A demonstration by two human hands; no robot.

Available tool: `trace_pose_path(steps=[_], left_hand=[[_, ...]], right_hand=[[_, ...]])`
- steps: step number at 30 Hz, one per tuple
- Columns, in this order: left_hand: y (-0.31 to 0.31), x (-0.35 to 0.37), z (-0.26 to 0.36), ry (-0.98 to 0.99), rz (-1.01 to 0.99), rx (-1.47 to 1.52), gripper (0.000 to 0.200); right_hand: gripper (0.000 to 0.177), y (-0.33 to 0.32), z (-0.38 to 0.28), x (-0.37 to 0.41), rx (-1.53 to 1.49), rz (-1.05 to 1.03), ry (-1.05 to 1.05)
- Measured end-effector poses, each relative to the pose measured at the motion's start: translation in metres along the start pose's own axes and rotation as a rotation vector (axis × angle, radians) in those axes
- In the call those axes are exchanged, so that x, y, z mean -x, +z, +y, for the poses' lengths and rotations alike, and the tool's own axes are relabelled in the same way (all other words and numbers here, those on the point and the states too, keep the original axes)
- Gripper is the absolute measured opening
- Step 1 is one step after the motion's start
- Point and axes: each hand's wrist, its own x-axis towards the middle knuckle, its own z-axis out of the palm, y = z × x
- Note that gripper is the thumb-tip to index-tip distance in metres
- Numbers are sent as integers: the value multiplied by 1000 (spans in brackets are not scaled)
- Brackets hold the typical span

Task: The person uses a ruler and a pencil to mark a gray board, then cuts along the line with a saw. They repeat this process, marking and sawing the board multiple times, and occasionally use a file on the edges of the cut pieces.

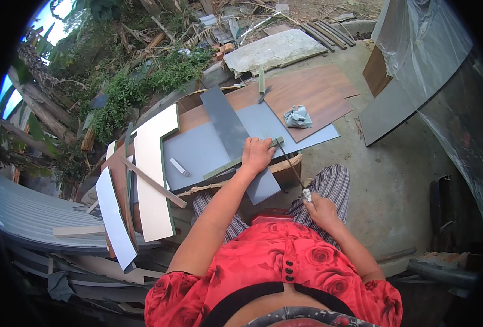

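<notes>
My left hand [258,155] presses a narrow green-edged strip [223,168] down on a dark grey board [225,122], its fingers closed over the strip. The strip's right end sticks out past my fingers. My right hand [323,211] is wrapped round the pale handle of a thin saw-like tool [291,168]. The tool's long dark blade reaches up to the strip's right end, just right of my left hand. Under the dark board lies a larger grey-blue sheet [192,150].
A crumpled cloth [298,116] rests on a brown wood board [318,103]. A small white block [179,167] lies on the left. Cream panels [150,180] lean at the left. Plastic sheeting [426,43] hangs at the upper right.
</notes>
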Motion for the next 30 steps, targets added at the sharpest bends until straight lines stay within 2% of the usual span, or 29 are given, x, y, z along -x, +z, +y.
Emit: trace_pose_path(steps=[5, 7, 9, 10, 12, 13, 15, 17, 18, 20, 24, 26, 30], left_hand=[[1, -4, -1, -67, 9, 4, 21], [-3, -7, -1, -186, -94, 7, 23], [-10, -10, -3, -209, -30, 83, 24], [-15, -13, -4, -224, 25, 161, 26], [-27, -15, -8, -239, 83, 277, 29], [-34, -16, -10, -248, 134, 395, 33], [-53, -14, -16, -239, 106, 426, 33], [-74, -10, -15, -510, 26, 955, 29], [-82, -7, -17, -508, 21, 956, 29], [-97, 2, -20, -607, -55, 1256, 24], [-117, 16, -20, -652, -103, 1365, 20], [-124, 20, -20, -687, -134, 1552, 20], [-129, 25, -24, -701, -148, 1619, 20]], right_hand=[[34, -16, 14, 31, -69, -79, -67], [34, -7, 30, 38, -81, -94, -96], [29, 10, 45, 35, -426, -62, 13], [29, 8, 45, 34, -422, -64, 7], [25, 4, 38, 32, -938, -36, 164], [25, 3, 39, 30, -941, -33, 167], [24, 2, 44, 27, -973, -46, 200], [23, 1, 44, 26, -971, -39, 212], [22, -1, 43, 25, -983, -59, 223], [20, -1, 42, 23, -995, -85, 229], [22, 0, 42, 21, -1005, -85, 244], [22, -1, 41, 21, -999, -85, 246], [22, -2, 41, 21, -985, -82, 247]])
